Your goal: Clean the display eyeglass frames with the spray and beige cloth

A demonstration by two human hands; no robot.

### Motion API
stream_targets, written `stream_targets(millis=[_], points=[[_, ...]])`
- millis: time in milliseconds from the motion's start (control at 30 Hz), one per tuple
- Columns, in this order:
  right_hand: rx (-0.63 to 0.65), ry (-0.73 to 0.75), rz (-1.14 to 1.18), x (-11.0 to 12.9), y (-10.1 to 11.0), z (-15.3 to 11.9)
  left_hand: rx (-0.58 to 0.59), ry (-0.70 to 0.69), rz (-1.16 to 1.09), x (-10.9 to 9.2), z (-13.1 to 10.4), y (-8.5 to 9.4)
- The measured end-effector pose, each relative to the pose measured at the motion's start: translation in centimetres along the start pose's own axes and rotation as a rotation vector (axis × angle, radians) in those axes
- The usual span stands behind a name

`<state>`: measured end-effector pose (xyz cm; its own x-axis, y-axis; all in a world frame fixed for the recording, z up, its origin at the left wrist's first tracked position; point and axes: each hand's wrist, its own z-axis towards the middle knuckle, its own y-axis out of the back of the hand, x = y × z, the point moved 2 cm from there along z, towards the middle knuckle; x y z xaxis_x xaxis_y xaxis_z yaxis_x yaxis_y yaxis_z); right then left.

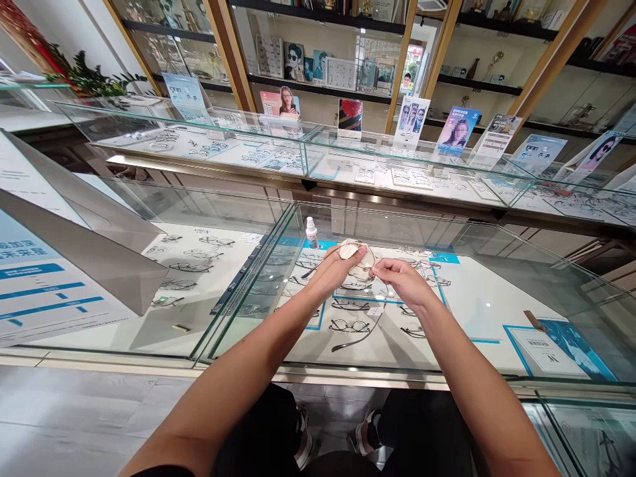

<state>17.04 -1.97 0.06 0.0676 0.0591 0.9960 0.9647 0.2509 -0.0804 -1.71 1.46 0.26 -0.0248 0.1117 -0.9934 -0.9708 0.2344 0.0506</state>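
Note:
A pair of thin-rimmed glasses [370, 268] is held between my two hands above the glass display case. My left hand [340, 264] is closed on a pale cloth [348, 249] laid against the glasses. On the other side, my right hand [397, 275] pinches the frame near its middle. One long dark temple [352, 344] hangs down toward me. A white spray bottle [311, 233] stands upright beyond my left hand. Rows of glasses [349, 325] lie inside the case below.
Folded cardboard signs [54, 265] stand close at the left. A booklet [551, 348] lies at the right of the case. Farther back is a second glass counter [278, 156] with upright cards, and shelves [322, 89] behind it.

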Motion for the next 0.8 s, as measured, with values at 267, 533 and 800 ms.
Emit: stream_targets(millis=[267,533,800], points=[[-0.143,0.057,0.061,0.6,1.5,-0.1,0.039,0.056,-0.447,0.0,1.0,0.1],[-0.298,0.167,0.185,0.8,1.6,0.0,0.374,0.167,-0.277,-0.3,-0.6,-1.3],[-0.318,0.117,0.237,0.0,0.0,-0.1,0.248,0.215,-0.208,0.5,-1.5,-2.8]])
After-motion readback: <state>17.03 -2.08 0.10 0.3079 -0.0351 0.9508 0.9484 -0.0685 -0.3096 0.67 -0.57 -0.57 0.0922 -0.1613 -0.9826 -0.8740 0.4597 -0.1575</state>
